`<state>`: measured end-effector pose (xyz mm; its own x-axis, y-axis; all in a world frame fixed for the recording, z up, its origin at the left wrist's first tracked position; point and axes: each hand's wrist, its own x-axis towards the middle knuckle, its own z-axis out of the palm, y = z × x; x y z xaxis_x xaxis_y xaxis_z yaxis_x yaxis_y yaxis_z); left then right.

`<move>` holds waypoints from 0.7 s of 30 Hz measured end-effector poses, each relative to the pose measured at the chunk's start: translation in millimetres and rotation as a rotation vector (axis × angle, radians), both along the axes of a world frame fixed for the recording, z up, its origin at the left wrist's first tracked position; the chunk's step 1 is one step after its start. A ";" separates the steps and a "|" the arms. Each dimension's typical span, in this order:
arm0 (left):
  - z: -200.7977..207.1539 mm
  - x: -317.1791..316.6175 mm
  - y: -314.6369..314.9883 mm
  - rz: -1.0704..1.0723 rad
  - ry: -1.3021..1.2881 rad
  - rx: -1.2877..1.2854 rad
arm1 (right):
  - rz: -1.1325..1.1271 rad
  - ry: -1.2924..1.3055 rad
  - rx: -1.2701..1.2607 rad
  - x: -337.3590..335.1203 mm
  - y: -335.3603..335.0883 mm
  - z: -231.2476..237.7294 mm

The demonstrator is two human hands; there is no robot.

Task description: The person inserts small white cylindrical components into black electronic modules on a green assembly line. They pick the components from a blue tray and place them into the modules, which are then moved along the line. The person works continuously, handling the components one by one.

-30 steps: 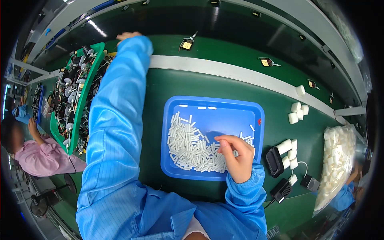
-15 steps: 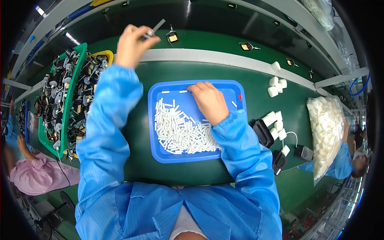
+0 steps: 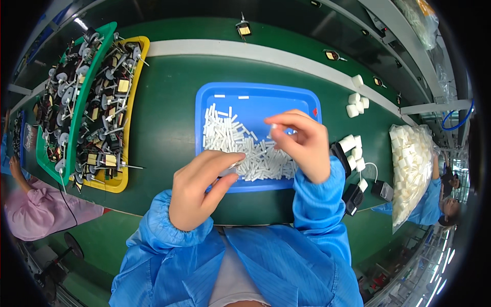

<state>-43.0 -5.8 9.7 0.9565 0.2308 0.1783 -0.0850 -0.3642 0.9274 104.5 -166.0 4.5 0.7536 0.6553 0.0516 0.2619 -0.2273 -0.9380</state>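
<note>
A blue tray (image 3: 258, 87) on the green table holds a heap of short white tubes (image 3: 222, 130). Above the tray's right part, my right hand (image 3: 307, 146) pinches a small white piece, seemingly one of these tubes, between thumb and forefinger. Over the tray's near left edge is my left hand (image 3: 202, 187), its thumb and fingers closed around a small item. Only a silvery bit of that item shows at the fingertips; the rest is hidden. The hands are apart, facing each other.
At left, a green bin (image 3: 84, 110) and a yellow bin (image 3: 134, 97) hold dark parts with metal shafts. A similar part (image 3: 244, 29) lies on the far green strip. White foam-like cylinders (image 3: 353, 110) and their bag (image 3: 411, 171) are at right, near black devices (image 3: 353, 199).
My left hand has come back from the far strip to the tray's near edge with its item. My right hand has lifted from the tray's far side, pinching a white piece.
</note>
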 end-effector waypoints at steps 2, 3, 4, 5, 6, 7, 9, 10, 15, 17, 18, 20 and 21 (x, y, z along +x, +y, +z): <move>-0.3 -5.2 -0.2 0.010 -0.013 0.087 | 0.005 0.252 0.304 -20.1 -1.3 14.5; 0.9 -4.7 -0.3 0.000 -0.012 0.109 | 0.014 0.259 0.329 -22.4 -2.7 16.8; 1.6 -4.4 -0.7 -0.010 -0.010 0.130 | 0.022 0.265 0.354 -24.3 -4.5 18.1; 2.0 -4.6 -1.4 -0.009 -0.007 0.140 | 0.030 0.271 0.379 -26.2 -6.1 18.7; 2.5 -3.9 -2.3 -0.004 -0.010 0.152 | 0.037 0.299 0.393 -25.8 -7.0 19.5; 2.9 -3.2 -3.1 0.003 -0.012 0.164 | 0.023 0.307 0.404 -26.2 -9.2 19.3; 3.5 -2.5 -4.7 -0.001 -0.013 0.183 | 0.001 0.330 0.426 -27.8 -13.3 17.9; 3.6 -2.7 -5.6 0.000 -0.010 0.194 | -0.002 0.324 0.409 -28.3 -13.9 17.9; 4.4 -5.6 -9.9 -0.003 -0.058 0.275 | 0.150 0.161 0.213 -30.8 -13.8 22.2; 3.4 -8.4 -13.4 0.040 -0.074 0.260 | 0.153 0.132 0.159 -37.7 -9.2 23.2; 2.0 -10.3 -16.8 0.089 -0.067 0.226 | 0.140 0.108 0.138 -41.4 -7.1 22.3; 1.4 -15.8 -17.5 0.128 -0.076 0.228 | 0.127 0.021 0.133 -46.7 -5.2 16.0; 1.3 -18.8 -17.7 0.117 -0.095 0.255 | 0.146 -0.012 0.106 -49.1 -5.5 16.7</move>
<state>-61.8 -23.5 11.0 0.9022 0.2751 0.3323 -0.1105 -0.5972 0.7944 55.4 -171.5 21.3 0.6501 0.7479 0.1344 0.2957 -0.0860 -0.9514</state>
